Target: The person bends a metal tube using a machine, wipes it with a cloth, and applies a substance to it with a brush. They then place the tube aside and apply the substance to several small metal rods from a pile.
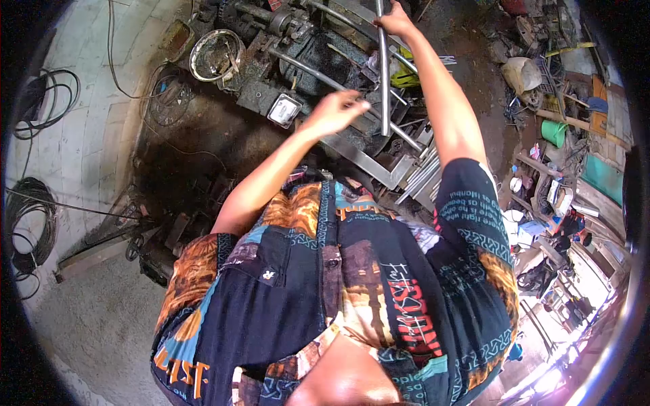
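My right hand (398,21) is closed around the upper part of a grey metal rod (384,81), which runs down from the top edge of the head view. My left hand (336,114) is to the left of the rod's lower end, apart from it. Its fingers are loosely bent and apart, with nothing visible in them. Behind both hands, a long metal bar (308,69) lies slanted across a dark, greasy machine (261,88). More metal rods (421,174) lie bunched at the right, beside a metal frame corner (391,174).
A round tub (217,55) and a small white-rimmed box (284,109) sit at the machine's left. Black cable coils (34,223) lie on the left floor. Clutter and a green bucket (553,133) line the right side. Something yellow (405,78) is behind the rod.
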{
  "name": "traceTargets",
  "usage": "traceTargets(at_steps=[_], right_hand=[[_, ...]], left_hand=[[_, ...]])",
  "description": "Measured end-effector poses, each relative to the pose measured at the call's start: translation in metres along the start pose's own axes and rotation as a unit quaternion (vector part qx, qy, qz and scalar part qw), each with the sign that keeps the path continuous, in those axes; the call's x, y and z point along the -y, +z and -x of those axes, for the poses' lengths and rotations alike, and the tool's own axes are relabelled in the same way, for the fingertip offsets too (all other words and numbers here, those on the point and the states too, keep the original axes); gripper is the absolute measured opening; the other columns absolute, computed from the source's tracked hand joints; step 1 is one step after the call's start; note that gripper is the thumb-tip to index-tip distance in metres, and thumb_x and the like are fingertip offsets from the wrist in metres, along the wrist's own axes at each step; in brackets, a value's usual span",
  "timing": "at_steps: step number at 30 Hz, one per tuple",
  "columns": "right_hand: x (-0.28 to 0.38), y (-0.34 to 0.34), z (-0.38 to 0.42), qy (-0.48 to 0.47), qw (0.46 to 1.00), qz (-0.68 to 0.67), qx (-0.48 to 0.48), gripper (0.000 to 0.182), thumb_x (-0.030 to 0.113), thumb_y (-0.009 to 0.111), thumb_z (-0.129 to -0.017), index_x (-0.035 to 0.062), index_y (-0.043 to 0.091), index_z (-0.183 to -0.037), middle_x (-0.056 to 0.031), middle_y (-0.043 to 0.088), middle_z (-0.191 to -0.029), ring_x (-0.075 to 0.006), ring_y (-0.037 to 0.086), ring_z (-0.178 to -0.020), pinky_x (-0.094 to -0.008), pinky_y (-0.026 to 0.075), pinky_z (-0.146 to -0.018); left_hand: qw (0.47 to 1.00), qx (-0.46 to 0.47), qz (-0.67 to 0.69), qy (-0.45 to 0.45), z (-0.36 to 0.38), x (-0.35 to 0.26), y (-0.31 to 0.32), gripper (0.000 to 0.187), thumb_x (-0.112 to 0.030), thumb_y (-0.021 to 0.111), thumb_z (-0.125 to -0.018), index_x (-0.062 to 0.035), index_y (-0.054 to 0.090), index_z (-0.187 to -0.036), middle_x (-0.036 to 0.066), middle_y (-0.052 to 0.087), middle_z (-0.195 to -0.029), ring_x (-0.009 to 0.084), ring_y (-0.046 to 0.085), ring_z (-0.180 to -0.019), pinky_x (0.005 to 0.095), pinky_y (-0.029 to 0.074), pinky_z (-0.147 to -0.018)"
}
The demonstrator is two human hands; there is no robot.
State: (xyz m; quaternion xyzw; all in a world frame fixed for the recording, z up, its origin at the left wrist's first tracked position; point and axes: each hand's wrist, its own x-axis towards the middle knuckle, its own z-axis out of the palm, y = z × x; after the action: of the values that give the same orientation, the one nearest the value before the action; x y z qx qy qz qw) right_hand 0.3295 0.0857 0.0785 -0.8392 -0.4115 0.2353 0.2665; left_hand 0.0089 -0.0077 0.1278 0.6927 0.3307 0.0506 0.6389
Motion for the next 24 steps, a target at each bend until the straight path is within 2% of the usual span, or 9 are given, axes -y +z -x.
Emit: traceTargets(at_steps=[1, 3, 5, 9, 12, 15, 17, 19, 24], right_hand=[[-0.013, 0.011, -0.019, 0.047, 0.998, -0.042, -0.006, 0.072, 0.008, 0.062, -0.074, -0.0006, 0.035, -0.140, -0.0293, 0.049, -0.126, -0.0409, 0.052, -0.111, -0.0489, 0.047, -0.088], [0.029, -0.006, 0.007, 0.163, 0.955, -0.242, 0.047, 0.049, 0.010, 0.058, -0.078, -0.0047, 0.048, -0.124, -0.0177, 0.060, -0.085, -0.0288, 0.058, -0.063, -0.0408, 0.047, -0.053], [0.005, 0.011, -0.013, 0.244, 0.868, -0.425, 0.084, 0.023, 0.011, 0.051, -0.083, -0.0017, 0.056, -0.101, -0.0142, 0.055, -0.067, -0.0256, 0.050, -0.048, -0.0371, 0.043, -0.046], [0.003, 0.014, -0.004, 0.259, 0.799, -0.541, 0.033, 0.015, 0.013, 0.043, -0.087, 0.0069, 0.051, -0.076, -0.0080, 0.048, -0.059, -0.0214, 0.044, -0.046, -0.0348, 0.038, -0.044], [-0.030, -0.015, 0.011, 0.264, 0.695, -0.668, 0.000, 0.039, 0.044, 0.044, -0.091, 0.0070, 0.037, -0.082, -0.0043, 0.031, -0.060, -0.0158, 0.028, -0.048, -0.0316, 0.032, -0.049], [-0.041, -0.020, 0.047, 0.318, 0.561, -0.753, -0.131, 0.050, 0.055, 0.032, -0.092, 0.0105, 0.028, -0.070, -0.0037, 0.029, -0.055, -0.0165, 0.029, -0.048, -0.0351, 0.032, -0.051], [-0.041, -0.017, 0.057, 0.298, 0.496, -0.810, -0.090, 0.055, 0.058, 0.030, -0.092, 0.0099, 0.026, -0.067, -0.0044, 0.031, -0.056, -0.0181, 0.030, -0.048, -0.0361, 0.033, -0.053], [-0.048, -0.007, 0.046, 0.303, 0.495, -0.807, -0.105, 0.045, 0.048, 0.035, -0.092, 0.0094, 0.029, -0.068, -0.0049, 0.032, -0.057, -0.0194, 0.031, -0.049, -0.0374, 0.033, -0.054], [-0.060, 0.008, 0.026, 0.242, 0.461, -0.851, -0.077, 0.016, 0.021, 0.043, -0.077, 0.0106, 0.037, -0.065, -0.0029, 0.033, -0.055, -0.0182, 0.030, -0.045, -0.0352, 0.031, -0.052]], left_hand=[[0.986, 0.075, 0.137, -0.061, 0.002, -0.020, 0.019, 0.062, -0.041, 0.067, -0.087, 0.0045, 0.052, -0.127, 0.016, 0.067, -0.107, 0.0207, 0.066, -0.092, 0.0334, 0.051, -0.083], [0.931, 0.138, 0.308, -0.138, -0.010, -0.013, 0.060, 0.044, -0.029, 0.066, -0.091, 0.0009, 0.051, -0.120, 0.007, 0.061, -0.102, 0.0160, 0.062, -0.084, 0.0306, 0.053, -0.077], [0.901, 0.082, 0.372, -0.208, -0.007, -0.022, 0.075, 0.037, -0.029, 0.064, -0.092, -0.0038, 0.050, -0.115, 0.003, 0.059, -0.088, 0.0153, 0.061, -0.074, 0.0296, 0.052, -0.066], [0.887, 0.082, 0.382, -0.244, -0.013, -0.002, 0.065, 0.035, -0.031, 0.068, -0.090, -0.0050, 0.056, -0.110, -0.001, 0.055, -0.070, 0.0136, 0.058, -0.062, 0.0281, 0.047, -0.057], [0.986, -0.059, -0.017, -0.155, -0.007, 0.007, -0.008, 0.042, -0.043, 0.072, -0.082, -0.0020, 0.068, -0.091, 0.009, 0.063, -0.066, 0.0198, 0.063, -0.063, 0.0343, 0.049, -0.060], [0.953, -0.078, -0.273, -0.104, -0.021, 0.013, -0.068, 0.043, -0.045, 0.073, -0.078, -0.0034, 0.071, -0.089, 0.017, 0.070, -0.085, 0.0313, 0.069, -0.082, 0.0412, 0.053, -0.072], [0.940, -0.124, -0.297, -0.111, -0.020, 0.000, -0.073, 0.037, -0.040, 0.071, -0.079, -0.0053, 0.071, -0.093, 0.018, 0.070, -0.091, 0.0312, 0.069, -0.089, 0.0423, 0.053, -0.078], [0.864, -0.132, -0.475, -0.107, -0.026, -0.004, -0.070, 0.028, -0.032, 0.066, -0.081, -0.0059, 0.071, -0.091, 0.019, 0.070, -0.087, 0.0337, 0.069, -0.087, 0.0437, 0.054, -0.078], [0.864, -0.163, -0.463, -0.113, -0.040, -0.002, -0.081, 0.029, -0.032, 0.057, -0.086, -0.0067, 0.071, -0.091, 0.019, 0.069, -0.088, 0.0347, 0.069, -0.083, 0.0450, 0.054, -0.079]])
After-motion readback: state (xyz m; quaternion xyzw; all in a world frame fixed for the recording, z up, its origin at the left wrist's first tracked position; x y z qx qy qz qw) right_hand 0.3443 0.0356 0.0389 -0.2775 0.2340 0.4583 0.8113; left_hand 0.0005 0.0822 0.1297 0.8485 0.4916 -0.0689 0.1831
